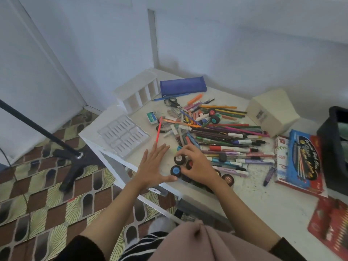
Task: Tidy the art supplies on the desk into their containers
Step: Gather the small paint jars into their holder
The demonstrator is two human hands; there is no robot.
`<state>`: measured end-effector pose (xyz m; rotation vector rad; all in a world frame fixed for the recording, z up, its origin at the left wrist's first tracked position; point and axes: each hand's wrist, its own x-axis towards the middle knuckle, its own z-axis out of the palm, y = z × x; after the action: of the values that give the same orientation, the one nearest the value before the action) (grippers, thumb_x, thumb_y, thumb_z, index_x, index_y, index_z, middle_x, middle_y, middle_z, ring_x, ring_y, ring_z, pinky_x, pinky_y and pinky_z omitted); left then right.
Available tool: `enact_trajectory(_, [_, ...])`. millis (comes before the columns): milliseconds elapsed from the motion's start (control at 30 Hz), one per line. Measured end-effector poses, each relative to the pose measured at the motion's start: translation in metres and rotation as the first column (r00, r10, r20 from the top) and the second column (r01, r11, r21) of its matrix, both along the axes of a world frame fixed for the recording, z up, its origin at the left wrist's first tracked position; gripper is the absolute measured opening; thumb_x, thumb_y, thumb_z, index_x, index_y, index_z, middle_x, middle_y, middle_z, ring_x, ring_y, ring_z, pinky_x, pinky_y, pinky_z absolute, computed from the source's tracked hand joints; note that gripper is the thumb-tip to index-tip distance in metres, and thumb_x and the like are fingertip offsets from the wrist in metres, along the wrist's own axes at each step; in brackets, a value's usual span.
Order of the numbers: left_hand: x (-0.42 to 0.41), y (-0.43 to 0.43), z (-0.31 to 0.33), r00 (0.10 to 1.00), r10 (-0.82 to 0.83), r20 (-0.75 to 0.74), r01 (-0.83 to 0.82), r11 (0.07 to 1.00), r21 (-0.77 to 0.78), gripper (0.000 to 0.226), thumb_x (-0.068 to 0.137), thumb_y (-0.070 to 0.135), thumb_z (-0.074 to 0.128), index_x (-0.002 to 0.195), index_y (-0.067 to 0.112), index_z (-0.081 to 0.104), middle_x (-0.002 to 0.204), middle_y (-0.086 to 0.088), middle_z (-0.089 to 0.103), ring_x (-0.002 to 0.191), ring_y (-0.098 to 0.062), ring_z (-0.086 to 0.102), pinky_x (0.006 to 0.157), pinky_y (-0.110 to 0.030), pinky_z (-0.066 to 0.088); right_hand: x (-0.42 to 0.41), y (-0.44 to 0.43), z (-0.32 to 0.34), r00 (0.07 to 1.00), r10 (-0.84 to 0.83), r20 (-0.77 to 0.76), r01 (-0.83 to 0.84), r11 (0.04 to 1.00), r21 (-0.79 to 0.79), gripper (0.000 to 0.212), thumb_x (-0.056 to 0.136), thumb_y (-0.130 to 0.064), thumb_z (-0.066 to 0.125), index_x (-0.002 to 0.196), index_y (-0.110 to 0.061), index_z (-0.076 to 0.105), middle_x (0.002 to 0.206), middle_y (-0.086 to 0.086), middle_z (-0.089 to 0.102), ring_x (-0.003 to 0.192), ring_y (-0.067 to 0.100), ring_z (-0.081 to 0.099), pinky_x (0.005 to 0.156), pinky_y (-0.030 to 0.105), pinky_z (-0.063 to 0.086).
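Fingertips [183, 150] of our right hand [199, 166] are curling round a black paint pot [179, 159], its pale label too blurred to read. Our left hand [153, 164] is lying flat beside it, fingers straight, thumb touching a blue-labelled pot [175, 170]. Beyond, pens [226, 136] are sprawling; farther right, a blue box [303, 159] is showing unreadable gold script.

bare desk [250, 200] near front edge, pen pile [222, 136] blocking the middle, plastic tray [123, 137] at left
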<state>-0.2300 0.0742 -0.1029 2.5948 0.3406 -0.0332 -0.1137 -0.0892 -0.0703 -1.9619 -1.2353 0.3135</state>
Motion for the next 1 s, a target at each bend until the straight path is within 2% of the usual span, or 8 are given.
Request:
enact_trajectory(100, [0.000, -0.001, 0.000, 1.000, 0.001, 0.011, -0.001, 1.000, 0.008, 0.125, 0.049, 0.099, 0.028, 0.151, 0.029, 0.008, 0.159, 0.010, 0.000, 0.138, -0.002, -0.028, 0.114, -0.041, -0.015, -0.001, 0.001, -0.001, 0.999, 0.000, 0.043, 0.002, 1.000, -0.030, 0.034, 0.074, -0.005, 0.063, 0.107, -0.013, 0.064, 0.102, 0.003, 0.051, 0.094, 0.009, 0.045, 0.079, 0.010, 0.036])
enact_trajectory(400, [-0.003, -0.001, 0.001, 1.000, -0.018, 0.019, 0.017, 0.999, 0.031, 0.124, 0.050, 0.100, 0.020, 0.151, 0.029, 0.009, 0.159, 0.011, 0.000, 0.141, -0.006, -0.023, 0.113, -0.042, -0.017, -0.006, 0.003, -0.006, 0.993, -0.094, 0.065, 0.095, 0.995, -0.014, 0.024, 0.080, 0.007, 0.054, 0.095, -0.006, 0.069, 0.097, 0.004, 0.054, 0.092, 0.012, 0.046, 0.079, 0.013, 0.035])
enact_trajectory(533, [-0.003, 0.003, 0.002, 0.998, -0.037, 0.056, 0.038, 0.999, -0.024, 0.112, 0.056, 0.097, 0.028, 0.148, 0.037, 0.005, 0.156, 0.017, -0.004, 0.139, -0.003, -0.027, 0.110, -0.047, -0.018, -0.011, 0.002, -0.008, 0.955, -0.062, 0.290, 0.077, 0.996, -0.042, 0.023, 0.081, -0.002, 0.053, 0.098, -0.006, 0.067, 0.097, 0.008, 0.057, 0.091, 0.022, 0.054, 0.075, 0.035, 0.047])
enact_trajectory(667, [-0.002, 0.013, 0.003, 0.992, -0.099, 0.081, 0.095, 0.994, 0.055, 0.109, 0.058, 0.094, 0.035, 0.148, 0.036, 0.016, 0.154, 0.019, 0.000, 0.139, -0.002, -0.028, 0.108, -0.050, -0.020, -0.013, 0.000, -0.003, 0.881, -0.115, 0.458, 0.143, 0.989, -0.028, 0.030, 0.084, -0.017, 0.044, 0.103, -0.014, 0.066, 0.101, 0.004, 0.062, 0.093, 0.022, 0.060, 0.078, 0.039, 0.045])
enact_trajectory(733, [-0.001, 0.018, 0.003, 0.989, -0.119, 0.090, 0.112, 0.991, 0.073, 0.107, 0.058, 0.094, 0.035, 0.146, 0.037, 0.020, 0.156, 0.016, 0.004, 0.140, -0.004, -0.027, 0.109, -0.050, -0.020, -0.004, -0.001, 0.004, 0.852, -0.182, 0.490, 0.205, 0.979, 0.006, 0.024, 0.081, -0.011, 0.055, 0.100, -0.016, 0.067, 0.099, 0.002, 0.064, 0.091, 0.022, 0.061, 0.078, 0.040, 0.044])
enact_trajectory(800, [0.001, 0.020, 0.002, 0.986, -0.137, 0.092, 0.132, 0.990, 0.054, 0.104, 0.059, 0.094, 0.035, 0.145, 0.038, 0.021, 0.157, 0.012, 0.004, 0.140, -0.006, -0.027, 0.110, -0.051, -0.018, 0.014, -0.002, 0.011, 0.840, -0.284, 0.463, 0.310, 0.951, 0.022, 0.023, 0.078, -0.006, 0.062, 0.098, -0.017, 0.068, 0.097, 0.001, 0.062, 0.090, 0.022, 0.059, 0.077, 0.040, 0.044])
enact_trajectory(867, [0.001, 0.021, 0.000, 0.987, -0.141, 0.083, 0.138, 0.990, 0.041, 0.103, 0.060, 0.095, 0.031, 0.145, 0.039, 0.019, 0.159, 0.008, 0.001, 0.139, -0.006, -0.029, 0.112, -0.049, -0.017, 0.041, -0.001, 0.019, 0.830, -0.411, 0.376, 0.454, 0.890, -0.029, 0.026, 0.082, -0.009, 0.059, 0.105, -0.016, 0.065, 0.107, 0.004, 0.058, 0.101, 0.023, 0.053, 0.082, 0.045, 0.046])
enact_trajectory(1000, [0.001, 0.021, -0.001, 0.990, -0.127, 0.054, 0.125, 0.991, 0.045, 0.103, 0.060, 0.096, 0.023, 0.146, 0.041, 0.014, 0.159, 0.009, -0.004, 0.139, -0.007, -0.031, 0.113, -0.046, -0.016, 0.099, -0.002, 0.033, 0.759, -0.576, 0.305, 0.651, 0.695, -0.306, 0.047, 0.089, -0.020, 0.054, 0.133, -0.009, 0.044, 0.136, 0.015, 0.040, 0.127, 0.032, 0.034, 0.097, 0.050, 0.040])
